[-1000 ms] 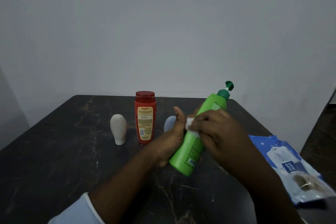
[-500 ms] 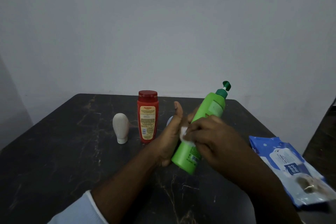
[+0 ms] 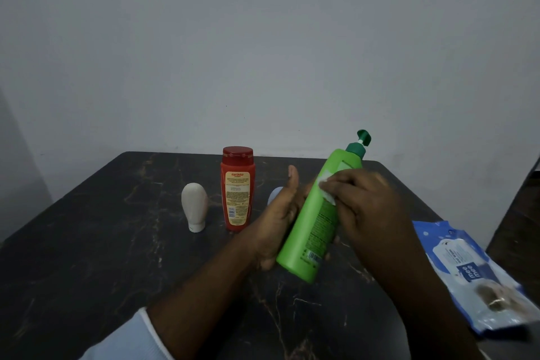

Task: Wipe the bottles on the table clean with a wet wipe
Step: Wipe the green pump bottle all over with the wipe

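Hold: your left hand (image 3: 277, 222) cradles the green pump bottle (image 3: 314, 222) from behind and below. Its grip is clamped round the lower body with the thumb standing straight up alongside. That leaves the label face bare toward you, presumably so the other hand can work on it.

Your right hand (image 3: 368, 207) has its grip closed on the wet wipe (image 3: 325, 185), a small white wad pressed flat against the upper part of the bottle, just below the shoulder.

Bottle sits above the middle of the tabletop (image 3: 87, 242), between your two hands. Base looks lifted off the surface, though you cannot be certain from this angle.

Long axis is tilted, not upright. Base points down, left and toward you; dark green pump head points up, right and away toward the wall. The slant likely gives the wipe a long run down the side.

Behind your left hand a red bottle (image 3: 237, 188) and a white tube (image 3: 194, 204) stand on the tabletop. A pale blue bottle (image 3: 274, 195) is mostly hidden by your thumb. None of them are being touched. Wipes pack (image 3: 473, 275) lies to your right, near the table edge.
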Tool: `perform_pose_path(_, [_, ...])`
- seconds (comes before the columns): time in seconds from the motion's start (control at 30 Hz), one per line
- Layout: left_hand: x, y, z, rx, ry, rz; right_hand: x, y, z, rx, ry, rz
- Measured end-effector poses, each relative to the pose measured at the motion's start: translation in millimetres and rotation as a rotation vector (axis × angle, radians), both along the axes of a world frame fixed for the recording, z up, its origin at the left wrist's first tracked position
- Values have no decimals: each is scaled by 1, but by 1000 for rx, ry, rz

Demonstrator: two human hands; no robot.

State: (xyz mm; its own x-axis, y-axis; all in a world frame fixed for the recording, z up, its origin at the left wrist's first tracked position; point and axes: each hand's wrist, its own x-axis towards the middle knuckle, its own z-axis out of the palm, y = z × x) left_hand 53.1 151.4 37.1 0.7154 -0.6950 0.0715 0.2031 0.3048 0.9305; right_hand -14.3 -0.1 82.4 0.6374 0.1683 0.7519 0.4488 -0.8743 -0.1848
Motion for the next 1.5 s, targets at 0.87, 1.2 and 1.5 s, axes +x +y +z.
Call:
perform_pose_path(0.87, [3, 0, 6, -70, 96, 91, -29, 23, 13, -424, 480, 426])
perform_pose_path(1.2, [6, 3, 8, -159, 136, 80, -31, 31, 4, -371, 358, 396])
perform_pose_path(1.5, [18, 10, 4, -257, 163, 114, -31, 2, 15, -161, 334, 371])
